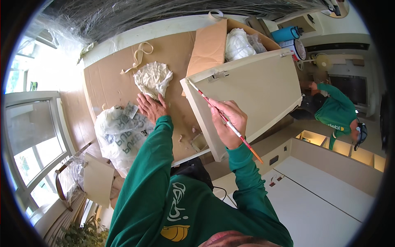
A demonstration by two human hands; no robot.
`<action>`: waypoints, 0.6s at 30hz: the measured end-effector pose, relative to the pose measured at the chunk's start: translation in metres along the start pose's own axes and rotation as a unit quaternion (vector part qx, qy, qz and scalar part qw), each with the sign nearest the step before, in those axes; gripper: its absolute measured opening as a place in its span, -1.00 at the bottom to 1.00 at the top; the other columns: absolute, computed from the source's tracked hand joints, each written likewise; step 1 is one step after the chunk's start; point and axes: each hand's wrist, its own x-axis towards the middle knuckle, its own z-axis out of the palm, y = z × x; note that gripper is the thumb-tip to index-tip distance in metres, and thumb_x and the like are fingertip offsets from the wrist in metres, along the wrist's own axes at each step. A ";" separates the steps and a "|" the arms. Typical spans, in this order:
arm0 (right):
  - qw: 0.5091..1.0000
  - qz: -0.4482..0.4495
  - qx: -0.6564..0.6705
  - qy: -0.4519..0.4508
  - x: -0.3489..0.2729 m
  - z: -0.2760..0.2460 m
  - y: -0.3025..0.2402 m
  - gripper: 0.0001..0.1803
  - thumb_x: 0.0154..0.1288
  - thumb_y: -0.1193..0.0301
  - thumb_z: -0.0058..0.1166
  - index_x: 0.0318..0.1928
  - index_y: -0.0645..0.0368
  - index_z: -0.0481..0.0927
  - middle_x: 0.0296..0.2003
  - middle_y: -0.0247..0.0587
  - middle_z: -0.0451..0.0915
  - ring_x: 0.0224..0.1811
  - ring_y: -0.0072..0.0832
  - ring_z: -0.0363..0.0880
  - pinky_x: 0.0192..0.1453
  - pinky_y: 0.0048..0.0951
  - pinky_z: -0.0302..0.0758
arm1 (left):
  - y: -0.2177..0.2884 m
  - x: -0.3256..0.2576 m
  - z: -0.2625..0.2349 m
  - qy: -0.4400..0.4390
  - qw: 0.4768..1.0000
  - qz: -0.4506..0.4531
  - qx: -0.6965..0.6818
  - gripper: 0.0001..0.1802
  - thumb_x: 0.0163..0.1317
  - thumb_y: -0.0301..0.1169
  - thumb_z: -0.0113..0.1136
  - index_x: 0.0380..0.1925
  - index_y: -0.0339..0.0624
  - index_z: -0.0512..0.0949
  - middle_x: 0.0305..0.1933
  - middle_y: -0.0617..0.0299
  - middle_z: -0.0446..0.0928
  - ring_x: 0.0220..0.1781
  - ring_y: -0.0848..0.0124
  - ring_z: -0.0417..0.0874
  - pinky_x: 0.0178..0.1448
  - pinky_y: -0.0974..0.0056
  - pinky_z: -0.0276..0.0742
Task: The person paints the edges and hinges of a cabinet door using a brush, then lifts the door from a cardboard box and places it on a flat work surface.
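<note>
At the far left stands a window (33, 144), its frame bent by the lens, with a plant (80, 232) low beneath it. Right of these a chair (63, 185) is wrapped in clear plastic, a pale board (98, 179) leaning near it. Next comes the table (119, 44), most of its top covered by a brown sheet (109, 74). A clear plastic bag (121, 131) with green print bulges over the table's left side, and a loose strip (140, 55) lies curled near the far edge. Just below the strip sits a crumpled off-white cloth (153, 77). The left hand (153, 108) lies palm down, fingers spread and gripping nothing, its fingertips at the cloth's lower edge — just beside the bag. Farther right, a pale panel (259, 86) lies tilted, a hinge (217, 76) fixed near its far edge. The right hand (230, 121) is above the panel, thumb and fingers closed on a thin red-and-white brush (236, 132); the brush slants up and left, its tip at the panel's upper left corner. Behind the panel an open box (209, 46) holds a white bundle (238, 44) — and right of it are a blue bottle (287, 33) and a can (294, 48). At the far right a co-worker (338, 108) in green bends beside lit shelves (360, 155)
</note>
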 end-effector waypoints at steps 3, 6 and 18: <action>0.998 0.022 -0.035 0.044 0.003 0.000 0.000 -0.72 0.30 0.66 0.28 0.02 0.32 0.79 -0.27 -0.09 0.75 -0.25 -0.27 0.71 -0.17 -0.32 0.66 | 0.000 0.000 -0.001 -0.008 1.000 0.000 0.003 -0.23 0.53 0.12 0.04 0.44 -0.32 0.44 0.73 0.04 0.14 0.77 0.15 0.06 0.75 -0.03 -0.09; 0.999 0.022 -0.016 0.022 0.005 0.000 -0.002 -0.74 0.38 0.67 0.22 0.05 0.36 0.77 -0.20 -0.05 0.78 -0.17 -0.38 0.76 -0.09 -0.41 0.68 | 0.000 0.000 -0.001 -0.003 1.000 0.001 -0.001 -0.24 0.53 0.11 0.04 0.43 -0.33 0.44 0.73 0.03 0.15 0.77 0.13 0.07 0.75 -0.04 -0.09; 0.999 -0.029 -0.024 0.008 0.011 0.005 -0.005 -0.72 0.27 0.67 0.29 0.00 0.32 0.78 -0.29 -0.09 0.73 -0.26 -0.22 0.68 -0.19 -0.28 0.63 | 0.000 0.000 0.002 -0.001 1.000 -0.002 -0.022 -0.21 0.54 0.11 0.06 0.48 -0.31 0.36 0.70 -0.02 0.17 0.76 0.09 0.07 0.73 -0.11 -0.07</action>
